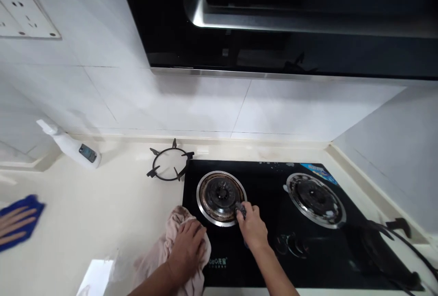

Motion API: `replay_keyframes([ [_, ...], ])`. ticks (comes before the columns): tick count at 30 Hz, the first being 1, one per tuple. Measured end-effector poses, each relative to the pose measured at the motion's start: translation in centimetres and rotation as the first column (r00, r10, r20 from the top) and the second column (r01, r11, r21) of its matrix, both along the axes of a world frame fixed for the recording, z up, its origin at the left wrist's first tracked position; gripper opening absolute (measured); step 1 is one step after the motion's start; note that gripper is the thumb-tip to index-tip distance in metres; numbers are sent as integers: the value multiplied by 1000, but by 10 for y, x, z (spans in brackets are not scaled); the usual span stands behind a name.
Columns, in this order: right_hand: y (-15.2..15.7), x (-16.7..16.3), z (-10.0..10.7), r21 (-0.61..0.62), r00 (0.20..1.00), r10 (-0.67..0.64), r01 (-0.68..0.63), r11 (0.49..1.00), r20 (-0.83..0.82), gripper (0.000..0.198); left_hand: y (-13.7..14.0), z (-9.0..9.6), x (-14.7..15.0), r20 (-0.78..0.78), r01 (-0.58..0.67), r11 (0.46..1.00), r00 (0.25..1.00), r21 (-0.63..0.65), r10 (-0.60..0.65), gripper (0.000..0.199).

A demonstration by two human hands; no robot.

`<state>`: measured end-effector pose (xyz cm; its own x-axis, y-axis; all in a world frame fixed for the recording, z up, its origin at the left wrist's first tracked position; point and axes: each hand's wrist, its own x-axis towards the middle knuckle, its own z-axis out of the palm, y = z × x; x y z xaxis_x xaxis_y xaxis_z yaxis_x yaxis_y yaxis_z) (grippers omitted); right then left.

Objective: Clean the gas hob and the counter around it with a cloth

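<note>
My left hand (186, 250) is closed over a crumpled pale pink cloth (160, 257), which lies across the counter and the front left corner of the black glass gas hob (267, 205). In my right hand (251, 226) is a small dark grey scouring pad (240, 209), pinched in the fingers and touching the right rim of the left burner (221, 199). Brown stains mark that burner's metal ring. On the hob's right side, the other burner (315, 199) has whitish foam or residue on its ring.
A black pan support (171, 163) lies at the hob's back left corner. Further left stands a white spray bottle (73, 148). Another person's hand (15, 223) presses a blue cloth (32, 209) on the counter. Overhead hangs a black range hood (273, 54). Dark pan supports (386, 250) lie at right.
</note>
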<state>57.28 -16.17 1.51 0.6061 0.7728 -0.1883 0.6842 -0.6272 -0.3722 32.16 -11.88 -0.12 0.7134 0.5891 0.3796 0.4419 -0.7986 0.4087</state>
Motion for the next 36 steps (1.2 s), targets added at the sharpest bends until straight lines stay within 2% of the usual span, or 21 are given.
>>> replay_keyframes([
  [2,0,-4,-5,-73,996,75,-71,995,51,27,0,2,-2,-3,-6,1000,1000,-3,6,36],
  [7,20,20,-9,-127,979,105,-84,988,173,24,-3,8,3,10,-37,995,999,-88,38,30],
  [11,72,52,3,-165,964,195,-165,972,183,23,-4,5,4,61,-37,994,997,-106,43,30],
  [15,133,61,12,-173,934,328,-303,937,140,19,-3,5,3,91,-35,993,995,-108,45,29],
  [17,153,59,13,-176,921,371,-348,921,118,19,-3,6,1,102,-27,993,994,-114,39,27],
  [19,159,59,13,-186,919,382,-360,914,100,21,-3,7,0,107,-15,992,994,-128,29,25],
  [21,150,61,13,-213,929,359,-334,918,90,24,-3,8,-1,106,-7,991,994,-135,21,25],
  [24,111,60,15,-278,950,295,-257,926,103,31,-3,7,-1,96,-12,991,995,-137,25,23],
  [27,63,43,14,-335,958,256,-200,921,131,33,-4,7,0,83,-37,989,995,-144,49,23],
  [30,29,18,9,-351,959,247,-186,918,137,33,-4,5,1,80,-46,988,995,-150,59,23],
  [33,16,6,3,-303,973,210,-172,937,97,35,-5,2,2,82,-52,987,994,-151,65,21],
  [36,11,6,-1,-280,971,234,-210,937,54,34,-5,0,2,81,-58,988,994,-147,70,22],
])
